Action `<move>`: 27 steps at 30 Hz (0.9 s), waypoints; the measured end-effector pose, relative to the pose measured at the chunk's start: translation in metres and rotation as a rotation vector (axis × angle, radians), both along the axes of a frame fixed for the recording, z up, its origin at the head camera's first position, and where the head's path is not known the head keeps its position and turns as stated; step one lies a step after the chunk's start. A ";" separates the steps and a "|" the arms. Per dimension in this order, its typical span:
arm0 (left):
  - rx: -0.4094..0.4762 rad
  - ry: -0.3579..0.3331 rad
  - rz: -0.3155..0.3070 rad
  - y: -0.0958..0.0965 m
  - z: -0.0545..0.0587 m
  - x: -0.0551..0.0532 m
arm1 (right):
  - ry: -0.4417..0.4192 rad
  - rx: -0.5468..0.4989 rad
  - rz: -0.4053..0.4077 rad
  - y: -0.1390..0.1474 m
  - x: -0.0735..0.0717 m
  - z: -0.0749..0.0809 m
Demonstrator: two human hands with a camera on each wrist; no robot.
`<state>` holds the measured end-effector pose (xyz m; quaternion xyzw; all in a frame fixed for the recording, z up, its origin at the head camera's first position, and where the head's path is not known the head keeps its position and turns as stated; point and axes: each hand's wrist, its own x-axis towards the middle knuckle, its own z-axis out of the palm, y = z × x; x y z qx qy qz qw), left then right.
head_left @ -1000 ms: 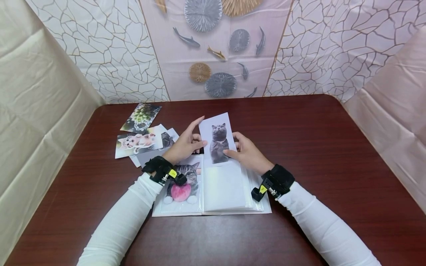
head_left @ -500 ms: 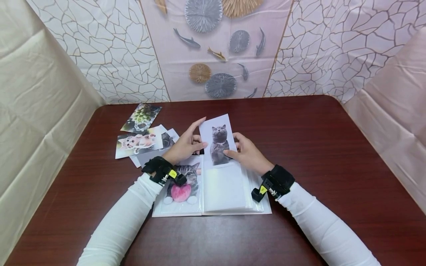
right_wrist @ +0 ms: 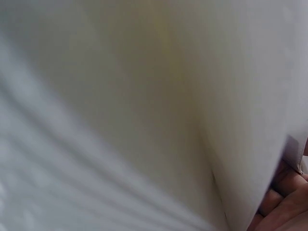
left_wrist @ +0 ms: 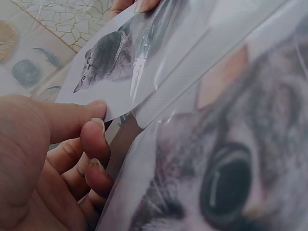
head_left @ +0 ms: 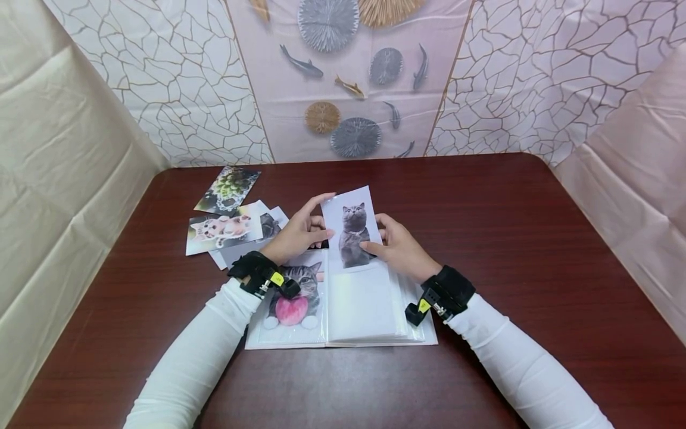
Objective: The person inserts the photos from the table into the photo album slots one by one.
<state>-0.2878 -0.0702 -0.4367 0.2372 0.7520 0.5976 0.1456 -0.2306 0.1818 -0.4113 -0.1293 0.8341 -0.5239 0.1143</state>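
Observation:
A photo of a seated grey cat (head_left: 354, 223) stands partly inside a clear pocket of the open photo album (head_left: 364, 310). My left hand (head_left: 301, 233) pinches its left edge, the thumb in front and the index finger up at the top corner. On the opposite edge my right hand (head_left: 402, 247) pinches the photo and pocket, thumb over the cat's lower body. Glossy plastic covers the photo's lower part in the left wrist view. Pale album pages (right_wrist: 144, 106) fill most of the right wrist view, with right-hand fingers (right_wrist: 284, 204) showing at the corner.
On the album's left page is a photo of a tabby cat with a pink heart (head_left: 292, 310). Loose prints lie at the back left: a white kitten photo (head_left: 222, 229) over others, and a green plant photo (head_left: 229, 189). The brown table (head_left: 509, 238) extends around the album.
The grey cat photo has slid slightly down toward the album pocket. My left index finger has come down with its top corner; my right hand has barely moved.

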 end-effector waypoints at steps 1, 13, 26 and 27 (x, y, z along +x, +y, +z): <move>0.002 0.000 0.000 0.000 0.000 0.000 | 0.005 0.006 0.000 0.000 0.000 0.000; 0.023 -0.005 0.026 0.000 -0.001 -0.001 | 0.000 -0.015 0.008 0.001 -0.001 -0.001; 0.052 -0.038 -0.057 0.002 -0.001 0.000 | -0.042 -0.046 0.031 0.000 0.000 0.001; 0.052 -0.042 -0.067 0.002 -0.002 0.000 | -0.048 -0.050 0.031 0.000 0.000 0.001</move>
